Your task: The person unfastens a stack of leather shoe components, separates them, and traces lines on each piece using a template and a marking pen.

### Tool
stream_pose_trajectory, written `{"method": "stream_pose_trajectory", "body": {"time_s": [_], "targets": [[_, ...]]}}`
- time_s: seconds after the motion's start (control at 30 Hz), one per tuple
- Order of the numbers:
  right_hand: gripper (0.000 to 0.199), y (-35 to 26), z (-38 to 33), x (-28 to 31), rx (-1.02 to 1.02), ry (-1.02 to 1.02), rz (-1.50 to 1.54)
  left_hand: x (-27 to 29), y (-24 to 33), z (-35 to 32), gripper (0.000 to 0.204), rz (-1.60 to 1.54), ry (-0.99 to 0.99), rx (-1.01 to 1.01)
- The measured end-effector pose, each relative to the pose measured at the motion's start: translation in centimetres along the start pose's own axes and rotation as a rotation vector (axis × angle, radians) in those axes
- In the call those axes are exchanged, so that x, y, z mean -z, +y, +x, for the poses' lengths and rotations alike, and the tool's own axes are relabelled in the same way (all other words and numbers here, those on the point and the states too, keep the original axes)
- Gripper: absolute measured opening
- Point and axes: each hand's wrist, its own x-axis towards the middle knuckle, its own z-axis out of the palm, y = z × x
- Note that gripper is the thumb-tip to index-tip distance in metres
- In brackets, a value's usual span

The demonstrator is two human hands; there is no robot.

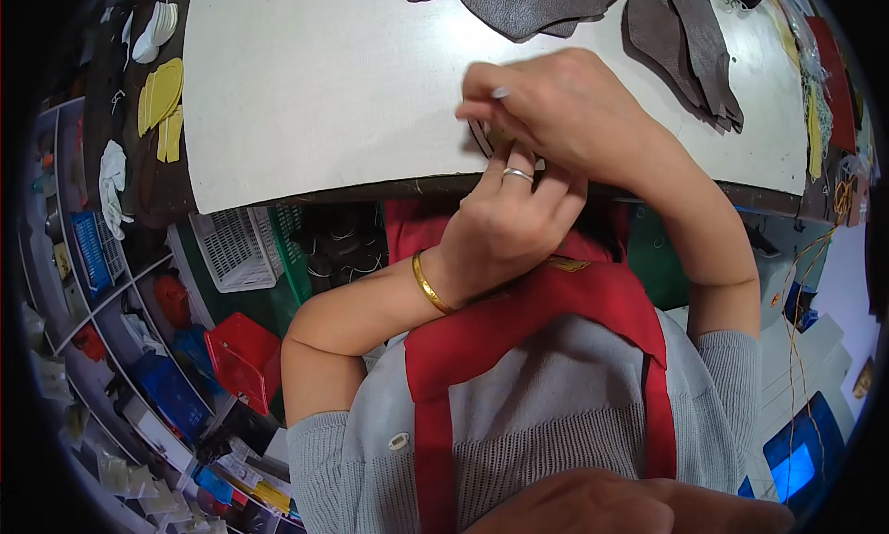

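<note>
Both of my hands meet at the front edge of the white tabletop. My right hand [569, 103] is closed, with the pale rounded end of a slim tool [500, 93] showing between its fingers; the rest of that tool is hidden. Just below it, my left hand [509, 214], with a ring and a gold bangle, has its fingers bent together against a small dark-edged piece [481, 138]. Fingers cover most of this piece, so its kind cannot be told. The right fingers are slightly smeared by motion.
Dark brown leather pieces [528, 13] lie at the table's far edge, with another stack [685, 52] at right. Yellow pattern pieces [162, 99] rest at left. Below are a white basket [236, 247], a red bin [243, 360] and shelves. Threads [792, 349] hang at right.
</note>
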Motion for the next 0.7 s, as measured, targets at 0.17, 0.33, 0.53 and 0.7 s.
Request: {"method": "stream_pose_trajectory", "body": {"time_s": [0.17, 0.33, 0.53, 0.7], "targets": [[0.022, 1.5, 0.4, 0.7, -0.092, 0.366, -0.022, 0.1, -0.3, 0.8, 0.023, 0.089, -0.01, -0.006], [0.028, 2.5, -6.5, 2.3, -0.55, 0.413, 0.691, 0.3, -0.1, 1.7, 0.023, 0.189, -0.062, 0.014], [0.029, 1.0, -8.5, 1.3, -0.426, 0.356, 0.543, 0.2, 0.2, 1.8, 0.028, 0.196, -0.092, 0.018], [0.02, 2.1, -6.0, 0.5, -0.242, 0.387, 0.011, -0.1, 0.5, 2.0, 0.032, 0.214, -0.158, 0.005]]}}
